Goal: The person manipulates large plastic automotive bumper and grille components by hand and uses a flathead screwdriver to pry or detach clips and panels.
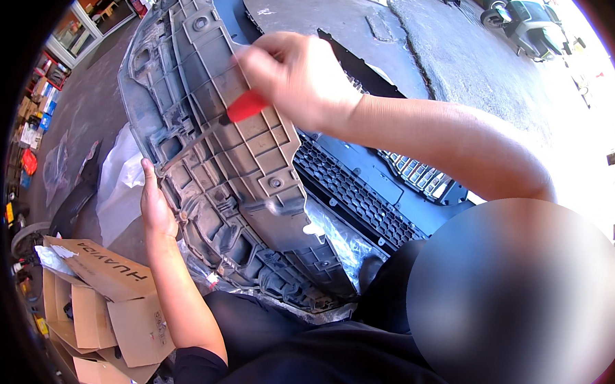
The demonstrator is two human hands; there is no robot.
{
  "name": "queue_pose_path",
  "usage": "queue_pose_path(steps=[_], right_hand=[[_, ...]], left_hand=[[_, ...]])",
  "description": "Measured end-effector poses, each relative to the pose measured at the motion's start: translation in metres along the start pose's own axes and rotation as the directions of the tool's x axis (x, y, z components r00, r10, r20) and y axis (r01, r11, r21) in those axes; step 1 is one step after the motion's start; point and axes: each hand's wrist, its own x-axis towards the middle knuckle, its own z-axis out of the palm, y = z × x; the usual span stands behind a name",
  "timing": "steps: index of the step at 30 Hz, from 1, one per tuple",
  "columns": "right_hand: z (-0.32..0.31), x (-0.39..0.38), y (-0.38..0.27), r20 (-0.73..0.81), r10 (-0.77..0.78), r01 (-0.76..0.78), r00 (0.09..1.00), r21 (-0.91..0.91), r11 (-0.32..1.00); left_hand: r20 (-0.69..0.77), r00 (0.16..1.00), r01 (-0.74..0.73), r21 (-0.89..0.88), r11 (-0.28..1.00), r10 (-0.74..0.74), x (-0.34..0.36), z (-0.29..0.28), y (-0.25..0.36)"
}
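Note:
A large, dirty grey plastic car panel point(237, 144), ribbed and full of cut-outs, stands tilted in front of me. My left hand point(157, 206) grips its left edge; the thumb shows and the other fingers are hidden behind the edge. My right hand point(292, 78), slightly blurred, is closed around a screwdriver with a red handle point(248, 106). The thin shaft slants down and left across the panel. Its tip lies near the panel's left edge, just above my left thumb; whether it touches a fastener I cannot tell.
Beyond the panel lies a dark car bumper with a honeycomb grille point(359, 187), clear plastic wrap point(346, 238) beside it. An open cardboard box point(103, 306) stands at the lower left. Shelved boxes point(40, 115) line the far left. A scooter point(534, 30) is parked at the upper right.

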Motion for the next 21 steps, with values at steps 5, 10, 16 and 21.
queue_pose_path(steps=[5, 10, 16, 21], right_hand=[[-0.008, 0.007, -0.012, 0.292, 0.657, -0.703, 0.695, 0.086, 0.706], [-0.020, 0.014, 0.010, 0.639, 0.528, -0.653, 0.560, -0.052, 0.756], [-0.003, -0.011, 0.012, 0.392, 0.364, -0.448, 0.845, 0.147, 0.882], [-0.007, -0.019, 0.006, 0.370, 0.641, -0.666, 0.672, -0.077, 0.742]], left_hand=[[-0.053, 0.997, -0.053, 0.021, 0.998, 0.054, 0.002, -0.001, -0.003], [-0.020, 1.000, 0.003, -0.014, 1.000, -0.003, 0.005, -0.008, -0.006], [-0.033, 0.998, -0.050, -0.024, 0.998, 0.049, 0.006, -0.006, -0.007], [-0.041, 0.998, -0.052, 0.037, 0.998, 0.053, 0.003, -0.002, -0.005]])
